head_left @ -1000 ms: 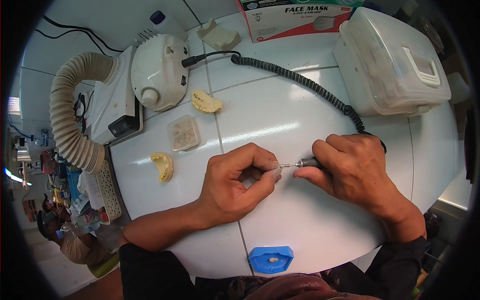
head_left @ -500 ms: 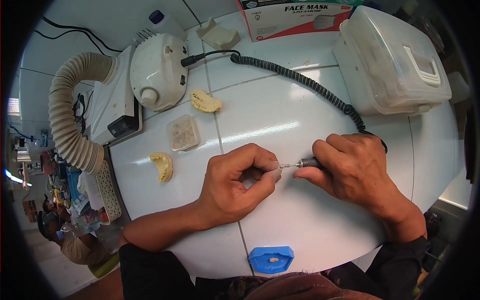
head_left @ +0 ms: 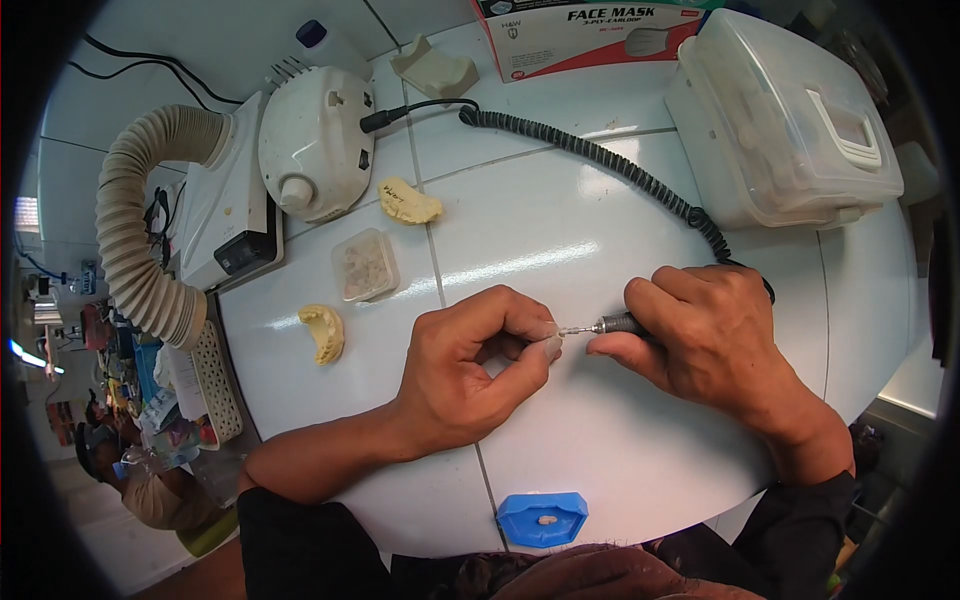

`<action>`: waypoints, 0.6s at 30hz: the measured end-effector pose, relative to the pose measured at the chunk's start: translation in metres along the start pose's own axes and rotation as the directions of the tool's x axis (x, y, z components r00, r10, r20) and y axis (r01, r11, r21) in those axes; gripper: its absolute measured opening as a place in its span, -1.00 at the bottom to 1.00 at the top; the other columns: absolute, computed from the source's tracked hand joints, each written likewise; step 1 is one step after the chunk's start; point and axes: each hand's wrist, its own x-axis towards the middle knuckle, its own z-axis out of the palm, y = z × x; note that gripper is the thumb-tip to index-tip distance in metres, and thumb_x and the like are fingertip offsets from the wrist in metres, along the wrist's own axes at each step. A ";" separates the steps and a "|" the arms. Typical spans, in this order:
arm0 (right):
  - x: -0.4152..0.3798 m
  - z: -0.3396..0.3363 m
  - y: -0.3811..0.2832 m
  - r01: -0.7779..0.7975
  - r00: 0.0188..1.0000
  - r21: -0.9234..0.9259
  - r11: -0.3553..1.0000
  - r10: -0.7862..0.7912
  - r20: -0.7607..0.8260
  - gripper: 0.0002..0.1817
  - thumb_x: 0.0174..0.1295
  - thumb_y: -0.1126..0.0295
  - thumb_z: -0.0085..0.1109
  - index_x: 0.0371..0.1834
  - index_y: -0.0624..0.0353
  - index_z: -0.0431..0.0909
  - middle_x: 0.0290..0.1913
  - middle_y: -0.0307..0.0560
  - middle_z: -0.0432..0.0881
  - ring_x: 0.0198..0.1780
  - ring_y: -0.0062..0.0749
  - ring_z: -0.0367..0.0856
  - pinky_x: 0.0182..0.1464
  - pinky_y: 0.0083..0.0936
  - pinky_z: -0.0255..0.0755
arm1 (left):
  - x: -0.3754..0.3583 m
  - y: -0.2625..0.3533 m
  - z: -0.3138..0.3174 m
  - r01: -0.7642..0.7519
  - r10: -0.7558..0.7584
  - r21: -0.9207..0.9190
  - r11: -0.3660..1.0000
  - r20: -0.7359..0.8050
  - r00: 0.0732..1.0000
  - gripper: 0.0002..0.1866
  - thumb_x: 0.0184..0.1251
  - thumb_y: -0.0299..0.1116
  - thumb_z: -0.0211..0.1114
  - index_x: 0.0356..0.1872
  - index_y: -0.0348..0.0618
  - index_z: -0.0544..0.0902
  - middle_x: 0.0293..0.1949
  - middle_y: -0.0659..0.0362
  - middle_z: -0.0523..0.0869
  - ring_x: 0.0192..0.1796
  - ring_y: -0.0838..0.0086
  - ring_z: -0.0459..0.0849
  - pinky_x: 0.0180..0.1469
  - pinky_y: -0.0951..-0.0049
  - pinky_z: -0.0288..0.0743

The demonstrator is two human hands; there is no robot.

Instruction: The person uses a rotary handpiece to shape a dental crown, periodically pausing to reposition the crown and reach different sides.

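My right hand (head_left: 705, 340) is closed round a dark rotary handpiece (head_left: 622, 324), its thin metal bur (head_left: 577, 331) pointing left. Thumb and fingertips of my left hand (head_left: 465, 365) are pinched together at the bur's tip. Whatever they hold is mostly hidden and too small to name; only a pale speck shows by the nails. From the handpiece a black coiled cord (head_left: 600, 155) runs up to a white control unit (head_left: 318, 145). Below the hands sits a blue tray (head_left: 510, 522) with a small pale piece (head_left: 547, 520) in it.
Left of my hands are two yellowish dental casts, one lower (head_left: 322, 334) and one upper (head_left: 408, 202), and a small clear box (head_left: 365, 265). A ribbed hose (head_left: 135, 225) curves at far left. A mask box (head_left: 600, 40) and a lidded case (head_left: 780, 130) stand behind. Another person (head_left: 155, 485) sits lower left.
Almost nothing differs. Both hands keep their places, with the bur still at my left fingertips; the view has shifted very slightly.
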 end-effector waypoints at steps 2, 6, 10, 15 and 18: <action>0.000 0.000 0.000 0.002 1.000 0.001 1.000 -0.002 -0.004 -0.40 0.45 -0.28 0.43 -0.45 0.02 0.60 -0.61 -0.21 0.56 -0.63 -0.28 0.63 -0.55 -0.33 0.43 | 0.000 0.000 0.000 -0.004 0.004 0.001 1.000 0.001 1.000 -0.86 0.48 -0.75 0.37 -0.03 -0.43 0.66 0.03 -0.04 0.80 0.02 0.38 0.91 0.06 0.46 0.81; 0.000 -0.001 0.000 0.004 1.000 -0.004 1.000 -0.004 0.009 -0.40 0.45 -0.28 0.43 -0.45 0.03 0.59 -0.61 -0.21 0.55 -0.63 -0.29 0.63 -0.55 -0.33 0.43 | 0.001 -0.007 0.006 -0.073 0.070 -0.024 0.997 -0.101 0.992 -0.89 0.49 -0.59 0.49 -0.09 -0.35 0.73 -0.16 0.12 0.87 -0.18 0.57 0.85 -0.14 0.51 0.78; -0.001 0.002 0.000 -0.003 1.000 0.002 1.000 0.003 -0.010 -0.39 0.40 -0.26 0.47 -0.46 0.04 0.52 -0.60 -0.22 0.48 -0.63 -0.26 0.57 -0.53 -0.29 0.40 | 0.001 -0.007 0.006 -0.065 0.061 -0.035 0.997 -0.100 0.993 -0.90 0.49 -0.59 0.49 -0.09 -0.35 0.73 -0.16 0.12 0.87 -0.18 0.56 0.85 -0.14 0.51 0.77; -0.001 0.003 0.000 -0.008 1.000 0.009 1.000 0.008 -0.009 -0.38 0.38 -0.24 0.50 -0.47 0.04 0.49 -0.59 -0.22 0.45 -0.63 -0.25 0.53 -0.52 -0.28 0.38 | 0.001 -0.007 0.007 -0.061 0.060 -0.009 0.998 -0.089 0.994 -0.90 0.50 -0.59 0.49 -0.09 -0.34 0.73 -0.16 0.12 0.87 -0.17 0.56 0.85 -0.14 0.51 0.77; -0.001 0.002 0.000 -0.010 1.000 0.006 1.000 0.010 -0.003 -0.38 0.37 -0.24 0.51 -0.47 0.04 0.50 -0.59 -0.22 0.45 -0.63 -0.24 0.53 -0.52 -0.28 0.38 | 0.000 -0.005 0.006 -0.010 0.000 -0.100 0.995 -0.106 0.994 -0.90 0.50 -0.58 0.48 -0.09 -0.34 0.73 -0.16 0.12 0.87 -0.18 0.57 0.84 -0.14 0.51 0.77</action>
